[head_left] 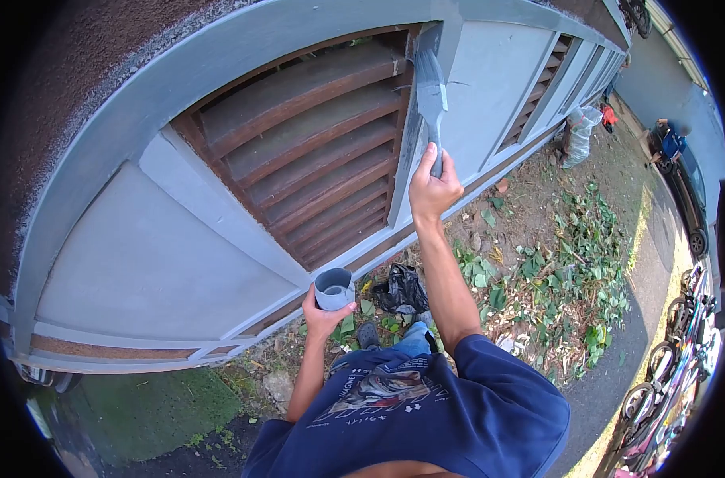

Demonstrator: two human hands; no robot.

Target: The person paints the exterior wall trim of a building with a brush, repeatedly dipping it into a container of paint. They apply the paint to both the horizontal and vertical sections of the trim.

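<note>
My right hand (436, 190) is closed round the handle of a paintbrush (432, 95) covered in grey paint. Its bristles point up and touch the grey upright frame (414, 127) beside the brown louvred slats (314, 135). Lower down, my left hand (322, 316) grips a cup (334, 290) with a ragged rim and grey paint inside. The cup is held upright near the bottom corner of the louvred opening. Grey wall panels (163, 247) lie on both sides of the slats.
A black plastic bag (402, 288) lies on the ground near my feet. Cut leaves (573, 271) cover the soil at right. Farther off are a clear bag (579, 135), a person (671, 142), a dark car (691, 195) and several bicycles (661, 362).
</note>
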